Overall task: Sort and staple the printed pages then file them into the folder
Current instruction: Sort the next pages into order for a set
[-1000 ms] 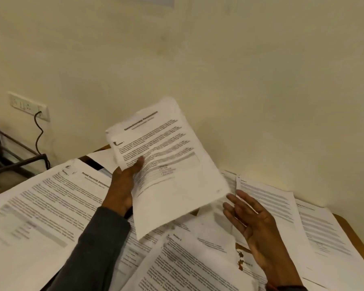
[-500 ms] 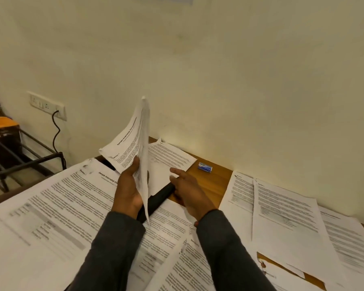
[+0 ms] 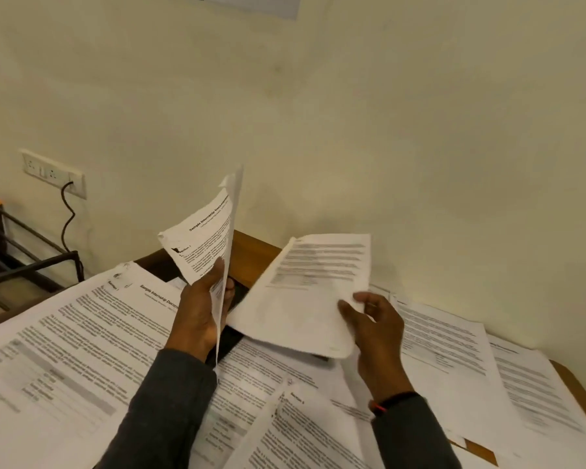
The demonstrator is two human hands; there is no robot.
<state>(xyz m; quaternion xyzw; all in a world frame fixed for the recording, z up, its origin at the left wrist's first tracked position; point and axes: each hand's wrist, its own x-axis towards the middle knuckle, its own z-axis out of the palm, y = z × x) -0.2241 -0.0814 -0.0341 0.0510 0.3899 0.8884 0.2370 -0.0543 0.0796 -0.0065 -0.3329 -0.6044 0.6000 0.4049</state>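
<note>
Left hand (image 3: 197, 313) grips pages (image 3: 205, 238), right hand (image 3: 378, 336) — sheet (image 3: 305, 292)

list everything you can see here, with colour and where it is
held pages: one thin set, white, upright in left hand
loose sheet: one, white, in right hand, above table
printed pages: many, white, spread over table
table: one, brown wood, under pages
black object: one, black, partly hidden under held papers
wall socket: one, white, wall at left
cable: one, black, plugged into socket
metal rack: one, black, far left
left hand: one, grips held pages
right hand: one, pinches loose sheet
</note>
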